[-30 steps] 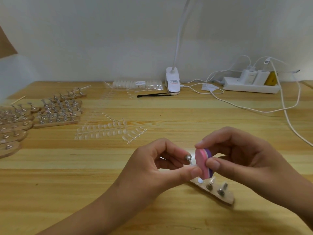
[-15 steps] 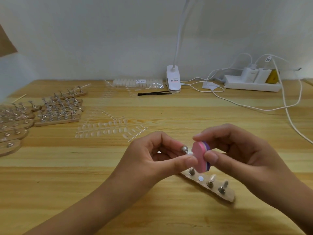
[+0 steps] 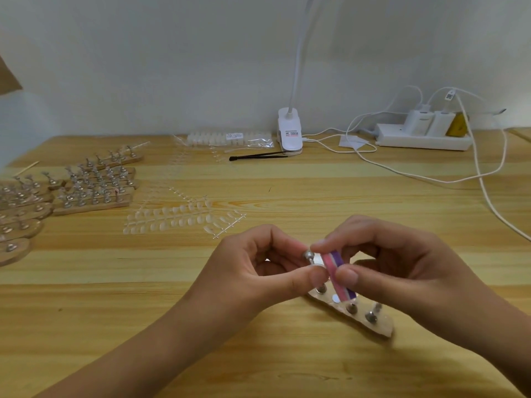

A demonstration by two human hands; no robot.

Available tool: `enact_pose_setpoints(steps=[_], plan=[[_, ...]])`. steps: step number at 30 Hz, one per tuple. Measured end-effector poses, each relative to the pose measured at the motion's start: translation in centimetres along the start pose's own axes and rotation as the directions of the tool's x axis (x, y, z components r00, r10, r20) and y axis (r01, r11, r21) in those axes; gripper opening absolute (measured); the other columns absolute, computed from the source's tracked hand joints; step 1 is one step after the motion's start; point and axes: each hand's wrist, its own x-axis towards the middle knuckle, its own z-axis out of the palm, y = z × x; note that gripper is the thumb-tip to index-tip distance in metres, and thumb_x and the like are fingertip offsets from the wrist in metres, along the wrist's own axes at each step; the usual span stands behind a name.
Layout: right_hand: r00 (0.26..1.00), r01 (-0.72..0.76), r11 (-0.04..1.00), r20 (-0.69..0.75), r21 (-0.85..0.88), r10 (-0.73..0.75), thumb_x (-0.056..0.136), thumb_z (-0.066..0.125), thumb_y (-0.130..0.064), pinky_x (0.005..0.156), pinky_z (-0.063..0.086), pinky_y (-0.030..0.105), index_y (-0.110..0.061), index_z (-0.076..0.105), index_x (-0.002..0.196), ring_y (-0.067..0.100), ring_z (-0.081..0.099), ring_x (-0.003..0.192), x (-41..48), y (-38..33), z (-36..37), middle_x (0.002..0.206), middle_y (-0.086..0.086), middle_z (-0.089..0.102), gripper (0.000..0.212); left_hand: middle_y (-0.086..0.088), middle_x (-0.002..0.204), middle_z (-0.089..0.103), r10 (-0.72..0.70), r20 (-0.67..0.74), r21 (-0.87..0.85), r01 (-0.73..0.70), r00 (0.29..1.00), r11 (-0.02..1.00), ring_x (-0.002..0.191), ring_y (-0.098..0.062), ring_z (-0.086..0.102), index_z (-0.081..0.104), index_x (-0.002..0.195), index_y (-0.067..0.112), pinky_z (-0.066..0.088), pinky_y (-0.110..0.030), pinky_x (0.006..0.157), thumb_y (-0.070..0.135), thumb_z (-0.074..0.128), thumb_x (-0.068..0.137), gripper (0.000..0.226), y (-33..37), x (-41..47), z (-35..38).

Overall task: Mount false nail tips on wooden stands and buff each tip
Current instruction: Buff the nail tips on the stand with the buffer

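Observation:
My left hand (image 3: 258, 271) pinches a small metal peg (image 3: 309, 256) that carries a clear nail tip (image 3: 318, 259), lifted above the table. My right hand (image 3: 402, 265) grips a pink and purple buffer block (image 3: 336, 272) between thumb and fingers, and the block's pink face lies against the tip. Just below both hands a wooden stand (image 3: 382, 326) lies on the table with several metal pegs and one bare round magnet spot (image 3: 335, 297).
Strips of clear nail tips (image 3: 172, 218) lie behind the hands. Several wooden stands with pegs (image 3: 94, 191) fill the left side. At the back are a bag of tips (image 3: 230, 137), a black brush (image 3: 258, 155), a lamp clip (image 3: 290, 133) and a power strip (image 3: 422, 139) with cables.
The buffer block has turned from nearly face-on to edge-on and slid along the tip. Both hands stay close together above the stand.

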Motion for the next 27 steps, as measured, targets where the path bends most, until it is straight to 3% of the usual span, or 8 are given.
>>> enact_pose_setpoints(steps=[3, 9, 14, 18, 23, 27], plan=[[0.992, 0.007, 0.999, -0.123, -0.032, -0.011, 0.083, 0.072, -0.028, 0.07, 0.053, 0.019, -0.021, 0.075, 0.103, 0.012, 0.063, 0.079, 0.2, 0.1, -0.3, 0.09, 0.002, 0.065, 0.021, -0.004, 0.079, 0.073, -0.013, -0.007, -0.008, 0.013, 1.0, 1.0, 0.074, -0.014, 0.071, 0.074, 0.08, 0.022, 0.053, -0.018, 0.066, 0.033, 0.086, 0.06, 0.026, -0.2, 0.0, 0.1], [0.994, 0.106, 0.993, -0.002, 0.054, -0.106, 0.088, 0.068, -0.024, 0.069, 0.051, 0.021, -0.013, 0.073, 0.109, 0.015, 0.062, 0.079, -0.1, 0.0, 0.6, 0.094, 0.004, 0.061, 0.025, -0.002, 0.08, 0.074, -0.02, 0.002, -0.036, 0.02, 1.0, 0.999, 0.073, -0.011, 0.07, 0.075, 0.078, 0.025, 0.054, -0.018, 0.066, 0.034, 0.082, 0.06, 0.021, -0.2, 0.3, 0.2], [0.974, 0.059, 0.998, -0.219, -0.009, -0.059, 0.081, 0.073, -0.024, 0.07, 0.052, 0.019, -0.019, 0.076, 0.102, 0.011, 0.061, 0.075, 0.4, 0.2, 0.0, 0.085, 0.0, 0.064, 0.022, 0.002, 0.074, 0.072, -0.047, -0.017, -0.102, 0.045, 0.999, 0.994, 0.065, -0.004, 0.065, 0.076, 0.074, 0.025, 0.05, -0.014, 0.064, 0.035, 0.082, 0.058, 0.02, -0.2, 0.3, 0.1], [0.963, 0.22, 0.976, -0.16, -0.013, -0.219, 0.086, 0.071, -0.032, 0.077, 0.051, 0.02, -0.025, 0.069, 0.113, 0.012, 0.062, 0.084, 0.0, -0.4, 1.0, 0.094, 0.001, 0.062, 0.029, 0.002, 0.073, 0.072, -0.036, 0.014, -0.116, 0.037, 0.999, 0.992, 0.064, -0.003, 0.066, 0.075, 0.075, 0.026, 0.05, -0.014, 0.064, 0.033, 0.081, 0.062, 0.016, -0.1, 0.2, 0.4], [0.93, 0.308, 0.932, -0.145, -0.192, -0.337, 0.087, 0.063, -0.013, 0.09, 0.048, 0.028, -0.017, 0.067, 0.11, 0.024, 0.06, 0.103, -0.3, -0.4, 0.9, 0.106, 0.004, 0.057, 0.024, 0.001, 0.077, 0.074, -0.028, 0.075, -0.144, 0.038, 0.997, 0.989, 0.068, -0.005, 0.067, 0.075, 0.078, 0.025, 0.051, -0.014, 0.066, 0.046, 0.088, 0.057, 0.032, 0.0, 0.0, 0.4], [0.9, 0.386, 0.859, -0.069, -0.336, -0.431, 0.09, 0.062, -0.015, 0.091, 0.048, 0.038, -0.016, 0.065, 0.111, 0.027, 0.06, 0.107, -0.5, -0.2, 1.0, 0.11, 0.003, 0.056, 0.021, 0.004, 0.074, 0.072, -0.031, 0.085, -0.181, 0.046, 0.996, 0.982, 0.068, -0.004, 0.067, 0.075, 0.076, 0.026, 0.05, -0.013, 0.066, 0.046, 0.087, 0.055, 0.032, 0.1, -0.1, 0.6]])
